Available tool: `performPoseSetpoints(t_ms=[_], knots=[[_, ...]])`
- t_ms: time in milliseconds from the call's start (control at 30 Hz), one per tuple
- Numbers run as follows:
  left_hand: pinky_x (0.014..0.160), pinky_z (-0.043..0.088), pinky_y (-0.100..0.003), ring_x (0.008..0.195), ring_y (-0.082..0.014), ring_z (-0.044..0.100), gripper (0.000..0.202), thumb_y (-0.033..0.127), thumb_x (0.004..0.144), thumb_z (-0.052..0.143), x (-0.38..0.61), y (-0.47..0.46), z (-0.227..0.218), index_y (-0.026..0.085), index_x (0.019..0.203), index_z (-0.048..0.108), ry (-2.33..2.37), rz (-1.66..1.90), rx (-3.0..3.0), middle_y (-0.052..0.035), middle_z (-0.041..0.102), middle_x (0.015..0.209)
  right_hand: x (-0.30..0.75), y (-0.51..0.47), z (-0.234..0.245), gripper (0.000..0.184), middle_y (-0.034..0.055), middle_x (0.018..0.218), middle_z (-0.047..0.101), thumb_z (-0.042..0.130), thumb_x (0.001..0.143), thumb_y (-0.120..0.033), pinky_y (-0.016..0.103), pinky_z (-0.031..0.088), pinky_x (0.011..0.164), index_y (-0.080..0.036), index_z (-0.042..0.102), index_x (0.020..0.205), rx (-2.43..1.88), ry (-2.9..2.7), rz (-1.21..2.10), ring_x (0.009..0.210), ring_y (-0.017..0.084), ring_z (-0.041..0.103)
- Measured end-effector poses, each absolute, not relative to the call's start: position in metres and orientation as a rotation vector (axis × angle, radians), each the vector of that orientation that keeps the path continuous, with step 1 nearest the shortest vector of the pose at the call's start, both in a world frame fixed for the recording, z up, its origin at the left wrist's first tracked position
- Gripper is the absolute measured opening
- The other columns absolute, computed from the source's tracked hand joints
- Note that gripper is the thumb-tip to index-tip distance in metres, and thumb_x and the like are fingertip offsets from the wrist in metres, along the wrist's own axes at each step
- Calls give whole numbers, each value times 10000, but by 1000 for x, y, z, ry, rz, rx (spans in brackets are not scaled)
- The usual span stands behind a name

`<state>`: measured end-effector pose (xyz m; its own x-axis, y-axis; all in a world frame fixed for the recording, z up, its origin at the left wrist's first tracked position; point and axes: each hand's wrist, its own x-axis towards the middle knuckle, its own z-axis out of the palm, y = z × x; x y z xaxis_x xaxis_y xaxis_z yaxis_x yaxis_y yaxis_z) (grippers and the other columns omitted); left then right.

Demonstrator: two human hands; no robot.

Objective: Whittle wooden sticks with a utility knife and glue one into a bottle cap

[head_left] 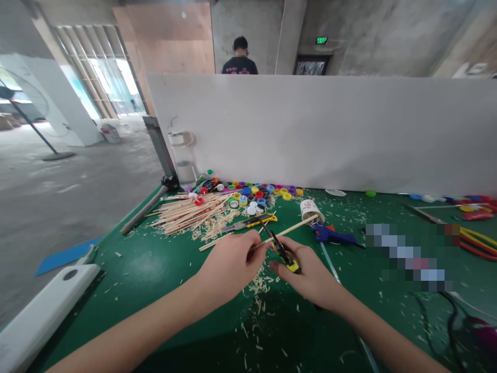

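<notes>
My left hand [233,261] is closed in a pinch on a thin wooden stick [295,227] that runs up to the right. My right hand [306,274] grips a yellow and black utility knife [281,251], its blade laid against the stick near my left fingers. Wood shavings [260,282] lie on the green table [155,274] just under both hands.
A pile of wooden sticks [190,210], coloured bottle caps [248,194], another yellow cutter [252,221], a white cup [310,208] and a blue glue gun [334,235] lie beyond my hands. A white partition [330,129] backs the table; a person [239,57] stands behind it.
</notes>
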<state>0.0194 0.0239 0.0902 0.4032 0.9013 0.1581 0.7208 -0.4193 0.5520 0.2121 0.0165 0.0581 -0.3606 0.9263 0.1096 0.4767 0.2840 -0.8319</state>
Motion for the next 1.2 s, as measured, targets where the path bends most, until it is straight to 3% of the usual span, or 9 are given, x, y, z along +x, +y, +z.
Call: performPoseSetpoints(t_ms=[100, 200, 300, 433, 567, 833, 1000, 1200], knots=[[478, 224, -245, 464, -80, 401, 326, 365, 949, 355, 20, 23, 90, 190, 711, 493, 1404, 593, 2354, 22, 525, 559, 213, 17, 59, 338, 15, 888, 631, 563, 863, -354, 271, 431, 647, -220, 554, 1174, -1240, -1995, 976, 738, 156, 526], [515, 271, -246, 546, -106, 503, 320, 357, 966, 344, 20, 21, 86, 186, 806, 563, 1444, 609, 2519, -4, 618, 671, 215, 18, 54, 281, 10, 819, 597, 551, 866, -368, 264, 398, 592, -203, 559, 1094, -1257, -1999, 973, 670, 141, 486], [545, 321, -247, 632, -132, 575, 351, 388, 977, 330, 20, 19, 82, 180, 887, 598, 1426, 658, 2630, -23, 666, 775, 216, 20, 47, 163, -7, 764, 549, 531, 857, -302, 252, 366, 565, -200, 557, 982, -1267, -1978, 915, 640, 127, 441], [538, 337, -237, 654, -134, 595, 377, 366, 985, 296, 23, 16, 84, 165, 938, 612, 1397, 653, 2582, -41, 683, 827, 216, 22, 43, 124, -7, 789, 550, 509, 805, -190, 255, 356, 577, -207, 539, 924, -1277, -1973, 853, 661, 131, 447], [571, 360, -251, 705, -150, 611, 362, 358, 978, 301, 24, 17, 87, 170, 941, 608, 1429, 601, 2469, -53, 688, 871, 214, 20, 46, 110, 2, 810, 557, 503, 807, -187, 262, 365, 601, -202, 526, 914, -1300, -1962, 874, 687, 137, 466], [584, 338, -256, 690, -136, 571, 331, 347, 973, 308, 24, 18, 91, 181, 905, 586, 1416, 596, 2316, -39, 670, 830, 212, 16, 51, 245, 6, 883, 570, 533, 840, -250, 279, 391, 642, -218, 530, 1083, -1285, -1944, 953, 737, 154, 489], [543, 289, -252, 585, -107, 490, 317, 345, 965, 318, 23, 18, 94, 186, 854, 568, 1440, 600, 2266, -24, 645, 759, 210, 14, 51, 247, 7, 877, 569, 561, 816, -229, 293, 416, 707, -219, 541, 1063, -1242, -1960, 926, 810, 176, 523], [557, 304, -256, 609, -110, 513, 334, 359, 965, 317, 22, 17, 92, 181, 877, 586, 1395, 649, 2272, -39, 660, 784, 208, 14, 51, 302, 32, 943, 611, 547, 823, -240, 294, 431, 701, -205, 542, 1123, -1267, -1924, 929, 797, 175, 543]])
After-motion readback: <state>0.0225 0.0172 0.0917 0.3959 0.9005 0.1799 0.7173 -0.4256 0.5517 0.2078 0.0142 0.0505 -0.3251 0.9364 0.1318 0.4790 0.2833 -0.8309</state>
